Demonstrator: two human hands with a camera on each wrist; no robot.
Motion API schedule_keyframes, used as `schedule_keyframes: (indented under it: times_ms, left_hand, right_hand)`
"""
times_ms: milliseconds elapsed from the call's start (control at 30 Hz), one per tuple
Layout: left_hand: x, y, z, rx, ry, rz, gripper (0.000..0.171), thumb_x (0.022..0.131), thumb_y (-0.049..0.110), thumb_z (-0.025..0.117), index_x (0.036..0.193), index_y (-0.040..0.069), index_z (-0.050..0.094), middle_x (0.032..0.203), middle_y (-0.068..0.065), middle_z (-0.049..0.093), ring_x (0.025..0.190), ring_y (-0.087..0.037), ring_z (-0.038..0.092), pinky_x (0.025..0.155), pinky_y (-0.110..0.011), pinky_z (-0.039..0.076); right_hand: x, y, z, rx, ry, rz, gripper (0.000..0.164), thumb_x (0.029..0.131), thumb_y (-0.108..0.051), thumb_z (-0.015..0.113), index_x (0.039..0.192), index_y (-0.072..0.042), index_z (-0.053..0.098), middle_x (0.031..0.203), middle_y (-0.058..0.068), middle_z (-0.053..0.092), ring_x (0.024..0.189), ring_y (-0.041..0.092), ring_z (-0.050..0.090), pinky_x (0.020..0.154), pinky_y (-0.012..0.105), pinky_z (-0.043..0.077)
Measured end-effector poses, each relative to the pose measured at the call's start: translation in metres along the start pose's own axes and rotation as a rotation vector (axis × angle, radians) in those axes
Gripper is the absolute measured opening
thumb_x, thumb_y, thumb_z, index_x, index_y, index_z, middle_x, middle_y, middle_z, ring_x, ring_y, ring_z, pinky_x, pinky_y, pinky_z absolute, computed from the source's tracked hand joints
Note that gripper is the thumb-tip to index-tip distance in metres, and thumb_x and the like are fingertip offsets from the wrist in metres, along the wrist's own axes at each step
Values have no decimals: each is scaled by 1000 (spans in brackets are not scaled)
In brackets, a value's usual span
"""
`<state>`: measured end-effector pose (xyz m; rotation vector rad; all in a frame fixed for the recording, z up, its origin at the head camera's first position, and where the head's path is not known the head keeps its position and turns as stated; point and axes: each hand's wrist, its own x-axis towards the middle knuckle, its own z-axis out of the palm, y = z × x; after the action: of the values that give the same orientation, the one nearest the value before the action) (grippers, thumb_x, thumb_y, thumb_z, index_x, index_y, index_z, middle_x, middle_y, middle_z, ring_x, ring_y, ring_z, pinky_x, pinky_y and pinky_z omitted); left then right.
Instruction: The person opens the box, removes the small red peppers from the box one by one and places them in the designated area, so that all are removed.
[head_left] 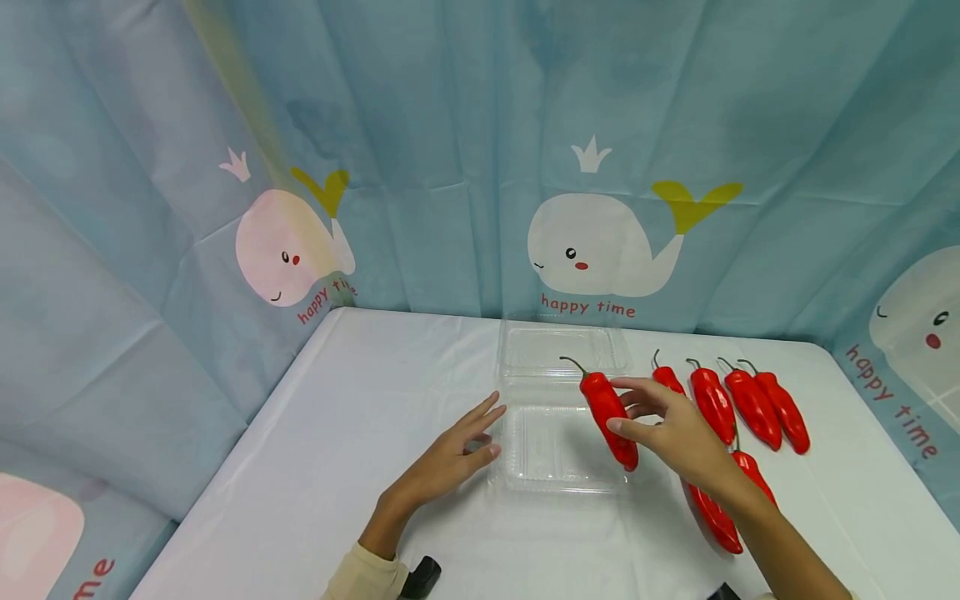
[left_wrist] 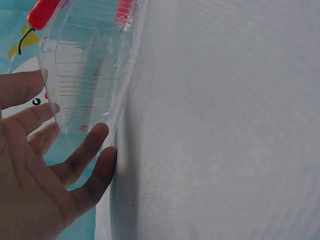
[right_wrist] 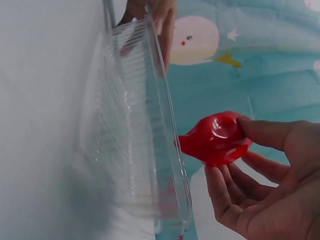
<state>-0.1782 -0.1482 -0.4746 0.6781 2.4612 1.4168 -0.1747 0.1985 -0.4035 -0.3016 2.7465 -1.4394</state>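
My right hand [head_left: 681, 432] pinches a glossy red chili pepper [head_left: 604, 410] between thumb and fingers, its thin green stem pointing up and away. The pepper hangs over the right side of a clear plastic clamshell box [head_left: 551, 450], whose lid [head_left: 562, 350] lies folded back behind it. At the box's left edge is my left hand [head_left: 447, 460], fingers spread and relaxed. In the left wrist view its fingertips are right at the box's rim [left_wrist: 52, 100]. From the right wrist, the pepper's tapered tip [right_wrist: 187, 145] shows close by the rim.
Several more red peppers [head_left: 752, 408] lie on the white-covered table [head_left: 360, 400] to the right, two of them [head_left: 716, 517] partly behind my right forearm. A blue curtain [head_left: 450, 167] with whale prints stands along the back and sides.
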Motion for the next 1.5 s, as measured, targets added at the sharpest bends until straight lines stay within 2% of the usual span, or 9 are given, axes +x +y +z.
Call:
schedule_keyframes:
  times_ms: [167, 433, 667, 867, 1100, 1333, 1500]
  left_hand:
    - [0, 0, 0, 2, 2, 0, 61, 111, 24, 57, 167, 16, 35, 179, 2, 14, 137, -34, 59, 107, -52, 52]
    - [0, -1, 1, 8, 9, -2, 61, 111, 24, 57, 167, 15, 35, 178, 5, 15, 136, -33, 59, 107, -53, 52]
    - [0, -1, 1, 4, -1, 3, 61, 111, 24, 57, 167, 16, 35, 179, 3, 15, 135, -32, 59, 107, -51, 52]
    - [0, -2, 1, 2, -2, -3, 61, 111, 25, 57, 167, 16, 34, 179, 4, 14, 136, -32, 59, 108, -54, 51]
    - [0, -2, 0, 7, -4, -1, 62, 111, 25, 57, 167, 14, 34, 179, 4, 13, 135, -33, 60, 108, -54, 50]
    - [1, -3, 0, 10, -5, 4, 61, 112, 25, 56, 167, 14, 34, 179, 3, 13, 135, -32, 60, 108, -53, 51]
    - [1, -3, 0, 15, -6, 5, 61, 112, 25, 56, 168, 14, 33, 179, 3, 13, 134, -32, 60, 107, -52, 51]
  right_hand:
    - [-8, 2, -14, 13, 2, 32, 66, 95, -38, 81, 152, -17, 56, 134, 15, 68, 118, 34, 65, 81, 39, 63]
    - [-21, 15, -33, -38, 26, 54, 68, 98, -39, 78, 156, -18, 52, 140, 17, 64, 121, 35, 63, 77, 27, 61]
    - [-32, 26, -47, -46, 48, 99, 70, 98, -40, 77, 158, -17, 49, 140, 20, 61, 120, 35, 62, 77, 36, 65]
    - [-38, 36, -57, -60, 73, 127, 73, 99, -42, 75, 160, -14, 46, 140, 22, 61, 115, 28, 65, 77, 36, 65]
    - [-45, 55, -68, -46, 81, 201, 79, 98, -36, 77, 161, -4, 40, 143, 31, 55, 115, 29, 64, 77, 39, 66]
    - [-55, 73, -81, -51, 91, 275, 84, 100, -43, 74, 162, -2, 35, 144, 32, 54, 97, -6, 64, 78, 37, 66]
    - [-61, 85, -90, -36, 102, 308, 82, 102, -42, 70, 162, 1, 33, 141, 34, 54, 91, -15, 59, 77, 36, 66]
